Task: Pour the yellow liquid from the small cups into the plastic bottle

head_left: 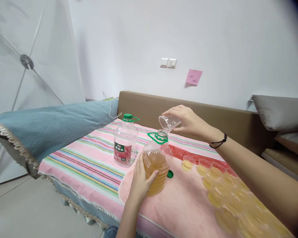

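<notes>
The left hand (142, 180) is curved against the side of a jug (157, 168), fingers along its left flank and thumb spread across the front. The jug stands upright on a pink mat (178, 211), partly filled with yellowish liquid, its neck uncapped inside a green handle (161, 140). The right hand (190, 119) grips a clear cup (173, 123) between thumb and fingers, tipped on its side with its mouth to the left, just over the jug's neck; whether rim and neck touch, I cannot tell. A black bracelet (220, 142) circles the right wrist.

A green cap (170, 174) lies on the mat just right of the jug. Further right, beneath the right forearm, many clear cups (217, 195) stand close together, holding yellow liquid; the nearest ones are blurred. A red strip (188, 152) runs behind them. Left of the jug and a little apart, a second jug (126, 138) stands upright on striped cloth (89, 162), capped in green, with a red and green label (123, 152).

Behind are a brown backrest (149, 102), a blue cover (72, 117) at left and a grey cushion (283, 110) at right. Switches (168, 62) and a pink note (194, 77) are on the wall (129, 39).
</notes>
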Motion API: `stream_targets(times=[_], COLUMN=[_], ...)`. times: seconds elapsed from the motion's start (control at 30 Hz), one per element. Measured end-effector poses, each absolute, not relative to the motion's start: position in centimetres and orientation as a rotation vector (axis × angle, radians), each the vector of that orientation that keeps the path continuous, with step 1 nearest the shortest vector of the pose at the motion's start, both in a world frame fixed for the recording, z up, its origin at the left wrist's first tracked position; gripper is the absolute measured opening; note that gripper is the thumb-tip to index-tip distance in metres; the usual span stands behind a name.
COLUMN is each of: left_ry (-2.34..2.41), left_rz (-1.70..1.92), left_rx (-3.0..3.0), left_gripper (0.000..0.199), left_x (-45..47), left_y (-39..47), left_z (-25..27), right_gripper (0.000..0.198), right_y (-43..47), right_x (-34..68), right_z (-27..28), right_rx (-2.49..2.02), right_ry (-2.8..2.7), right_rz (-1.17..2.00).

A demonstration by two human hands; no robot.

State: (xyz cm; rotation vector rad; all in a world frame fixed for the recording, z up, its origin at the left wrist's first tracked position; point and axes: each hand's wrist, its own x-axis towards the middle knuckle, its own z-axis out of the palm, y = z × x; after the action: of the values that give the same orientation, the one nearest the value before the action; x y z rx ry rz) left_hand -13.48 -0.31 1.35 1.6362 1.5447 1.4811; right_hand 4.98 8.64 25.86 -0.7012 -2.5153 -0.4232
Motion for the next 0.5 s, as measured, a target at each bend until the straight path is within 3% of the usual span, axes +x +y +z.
stream_targets(times=[0.27, 0.5], left_ry=[1.561, 1.524], left_rz=[1.476, 1.547], left_rx=[1.625, 1.647], left_gripper=[0.091, 0.088], left_x=[-13.5, -13.6], left_y=[-0.2, 0.1], left_z=[1.2, 1.3], right_gripper=[0.046, 0.052], right_y=[8.3, 7.2], right_x=[7.4, 14.0], right_z=[24.6, 20.5], right_rx=[-0.834, -0.995], right_ry=[-2.447, -2.13], right_rz=[-0.368, 0.165])
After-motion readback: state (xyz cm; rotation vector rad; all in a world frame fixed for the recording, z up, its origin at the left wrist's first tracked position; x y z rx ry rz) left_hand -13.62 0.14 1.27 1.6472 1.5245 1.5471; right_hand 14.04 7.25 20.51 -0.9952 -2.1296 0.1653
